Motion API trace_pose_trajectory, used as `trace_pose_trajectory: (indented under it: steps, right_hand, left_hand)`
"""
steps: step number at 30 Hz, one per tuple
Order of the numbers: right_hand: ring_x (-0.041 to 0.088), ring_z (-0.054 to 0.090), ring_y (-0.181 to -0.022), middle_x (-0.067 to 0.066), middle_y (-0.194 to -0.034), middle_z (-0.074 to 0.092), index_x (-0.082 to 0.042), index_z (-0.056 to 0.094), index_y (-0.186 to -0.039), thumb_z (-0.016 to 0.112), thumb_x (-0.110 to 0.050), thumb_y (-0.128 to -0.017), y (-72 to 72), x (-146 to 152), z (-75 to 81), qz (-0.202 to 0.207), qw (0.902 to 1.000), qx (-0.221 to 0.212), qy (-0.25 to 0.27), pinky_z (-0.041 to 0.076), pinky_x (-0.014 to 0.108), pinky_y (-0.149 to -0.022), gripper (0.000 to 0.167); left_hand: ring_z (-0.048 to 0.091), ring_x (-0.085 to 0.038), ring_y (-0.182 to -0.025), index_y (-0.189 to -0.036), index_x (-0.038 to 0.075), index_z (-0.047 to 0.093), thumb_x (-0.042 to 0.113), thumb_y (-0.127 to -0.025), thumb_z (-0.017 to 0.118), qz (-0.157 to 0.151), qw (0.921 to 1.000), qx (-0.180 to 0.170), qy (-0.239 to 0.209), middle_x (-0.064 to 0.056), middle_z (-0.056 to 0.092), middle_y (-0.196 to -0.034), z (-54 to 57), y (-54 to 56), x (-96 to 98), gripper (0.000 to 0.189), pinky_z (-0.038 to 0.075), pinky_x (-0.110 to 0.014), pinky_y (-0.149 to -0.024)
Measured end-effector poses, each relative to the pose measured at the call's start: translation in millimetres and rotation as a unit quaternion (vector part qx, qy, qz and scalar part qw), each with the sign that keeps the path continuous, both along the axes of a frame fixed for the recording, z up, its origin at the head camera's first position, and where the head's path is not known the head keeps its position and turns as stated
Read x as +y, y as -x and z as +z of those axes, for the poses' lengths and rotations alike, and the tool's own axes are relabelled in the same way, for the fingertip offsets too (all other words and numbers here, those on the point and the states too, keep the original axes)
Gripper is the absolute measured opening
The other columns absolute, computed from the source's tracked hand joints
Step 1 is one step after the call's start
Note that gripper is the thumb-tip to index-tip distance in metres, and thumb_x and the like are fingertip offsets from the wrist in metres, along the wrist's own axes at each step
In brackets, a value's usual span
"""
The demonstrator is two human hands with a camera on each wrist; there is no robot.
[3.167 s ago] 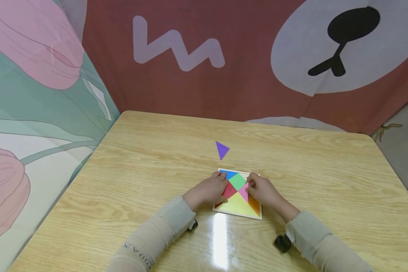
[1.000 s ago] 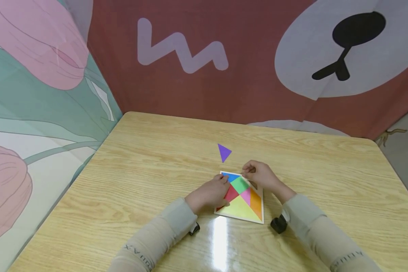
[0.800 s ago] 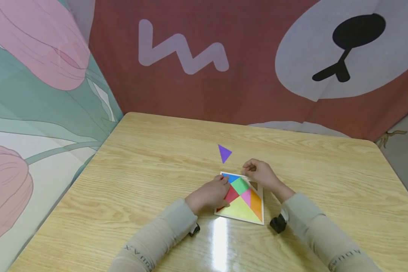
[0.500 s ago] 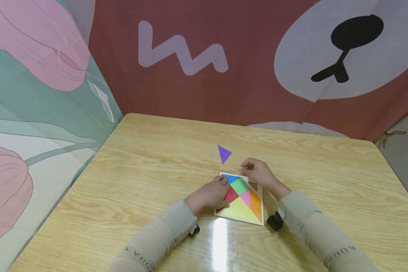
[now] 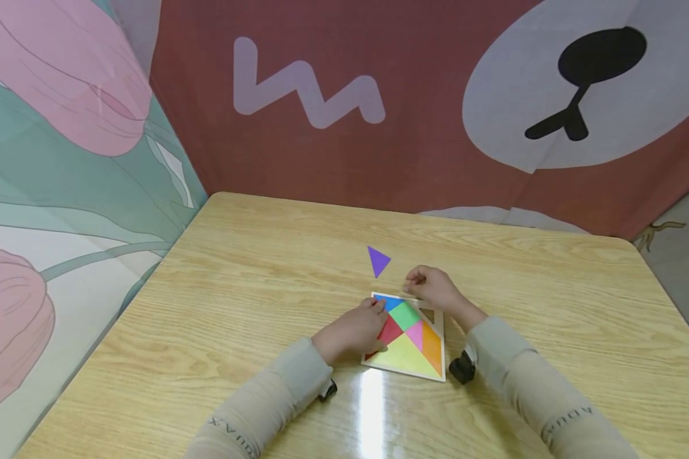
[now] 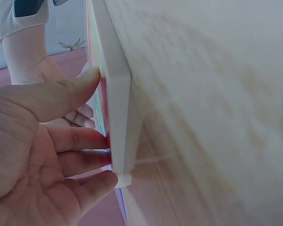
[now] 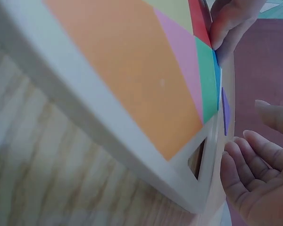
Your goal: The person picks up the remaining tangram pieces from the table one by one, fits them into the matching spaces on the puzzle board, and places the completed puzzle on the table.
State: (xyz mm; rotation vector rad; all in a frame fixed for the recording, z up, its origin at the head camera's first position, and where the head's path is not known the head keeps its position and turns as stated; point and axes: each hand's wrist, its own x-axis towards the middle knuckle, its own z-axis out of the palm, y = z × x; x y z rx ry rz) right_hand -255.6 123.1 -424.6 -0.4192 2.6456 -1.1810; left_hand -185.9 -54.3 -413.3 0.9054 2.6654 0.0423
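A square white-framed tangram tray (image 5: 402, 371) lies on the table, holding flat yellow, orange, pink, green, blue and red pieces. My left hand (image 5: 357, 327) rests on its left side; in the left wrist view, the thumb and extended fingertips (image 6: 91, 190) press along the edge and the red piece. The pink piece (image 5: 416, 334) lies between the orange and green ones. At the tray's far right corner is a triangular cutout (image 7: 196, 160). My right hand (image 5: 435, 288) hovers by the far edge, thumb and fingers apart with nothing between them. A purple triangle (image 5: 378, 261) lies beyond the tray.
The wooden table (image 5: 252, 268) reaches back to a reddish printed cloth (image 5: 321, 166) hanging behind it. Another printed cloth with flowers (image 5: 92, 191) hangs at the left. Black wrist cameras (image 5: 462, 368) sit under both cuffs.
My right hand has let go of the pink piece, which now lies flat in the tray. The hand has moved to the far edge and slightly left. My left hand stays on the tray.
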Motion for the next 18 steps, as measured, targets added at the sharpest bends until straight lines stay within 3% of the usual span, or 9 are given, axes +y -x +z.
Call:
trace_pose_trajectory:
  steps: [18]
  right_hand:
    - [0.027, 0.053, -0.086, 0.017, -0.096, 0.056, 0.007, 0.052, -0.105, 0.060, -0.017, -0.081, 6.1, -13, 9.6, 0.026, 0.9984, -0.040, -0.029, 0.047, 0.036, -0.072, 0.035]
  left_hand:
    - [0.021, -0.027, -0.125, -0.128, -0.001, 0.039, 0.037, -0.081, 0.057, -0.003, 1.0000, -0.001, -0.002, -0.016, 0.030, -0.135, -0.6, 0.5, 1.0, 0.063, 0.020, -0.026, -0.101]
